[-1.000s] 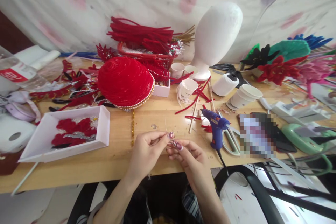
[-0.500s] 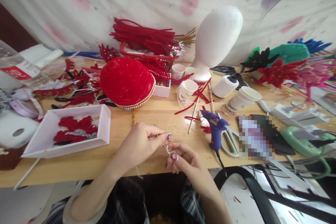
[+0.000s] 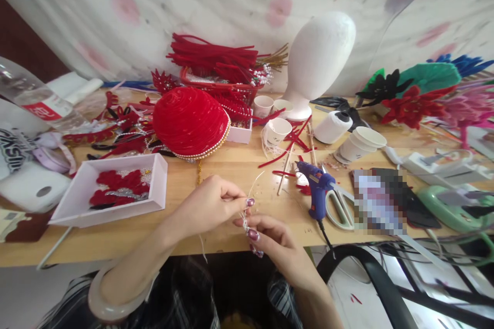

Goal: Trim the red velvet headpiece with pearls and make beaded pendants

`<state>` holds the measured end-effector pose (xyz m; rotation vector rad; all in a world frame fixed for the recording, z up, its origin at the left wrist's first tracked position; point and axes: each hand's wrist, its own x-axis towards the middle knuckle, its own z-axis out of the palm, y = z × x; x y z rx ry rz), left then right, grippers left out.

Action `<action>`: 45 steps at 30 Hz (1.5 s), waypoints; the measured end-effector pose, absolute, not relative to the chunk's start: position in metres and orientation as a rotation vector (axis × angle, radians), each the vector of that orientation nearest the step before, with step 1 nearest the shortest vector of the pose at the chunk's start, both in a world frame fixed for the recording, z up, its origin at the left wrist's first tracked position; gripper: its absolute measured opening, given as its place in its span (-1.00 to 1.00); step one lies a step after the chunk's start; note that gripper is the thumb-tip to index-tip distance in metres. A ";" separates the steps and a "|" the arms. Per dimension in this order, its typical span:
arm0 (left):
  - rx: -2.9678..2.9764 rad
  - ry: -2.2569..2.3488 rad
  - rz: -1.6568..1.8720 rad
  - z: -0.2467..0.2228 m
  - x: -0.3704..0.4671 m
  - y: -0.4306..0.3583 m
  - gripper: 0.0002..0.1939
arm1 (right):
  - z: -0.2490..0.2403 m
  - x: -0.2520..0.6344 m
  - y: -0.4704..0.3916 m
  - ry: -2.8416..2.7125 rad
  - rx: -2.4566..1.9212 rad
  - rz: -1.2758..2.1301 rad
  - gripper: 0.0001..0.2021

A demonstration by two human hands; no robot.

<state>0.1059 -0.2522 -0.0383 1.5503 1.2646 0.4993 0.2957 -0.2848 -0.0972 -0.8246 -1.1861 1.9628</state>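
Observation:
Near the table's front edge, my left hand (image 3: 216, 203) pinches white thread (image 3: 254, 182) between thumb and fingertips. A loose end stands up past the thumb and another hangs down below the wrist. Just to the right and lower, my right hand (image 3: 272, 239) has thumb and fingers closed on the lower part of the same thread, at a small whitish knotted bunch. Whether tiny beads are in that bunch I cannot tell. Behind my left hand sits a red cap-like piece (image 3: 191, 121) with a beaded rim. A blue glue gun (image 3: 317, 193) lies right of my hands.
At left stands a white box (image 3: 158, 190) with red flower pieces and beads. Scissors (image 3: 339, 211), paper cups (image 3: 278, 131), a thread spool (image 3: 332, 127) and a white foam head (image 3: 322, 59) are on the table (image 3: 231, 164). Red stems fill a basket (image 3: 222, 79) behind.
The view has shifted slightly. My hands stay close together on the thread, and its upper loose end now reaches further up and to the right.

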 end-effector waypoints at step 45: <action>1.432 1.215 0.355 -0.030 0.095 -0.267 -0.71 | -0.105 0.283 -0.286 -0.687 -0.969 1.796 -0.74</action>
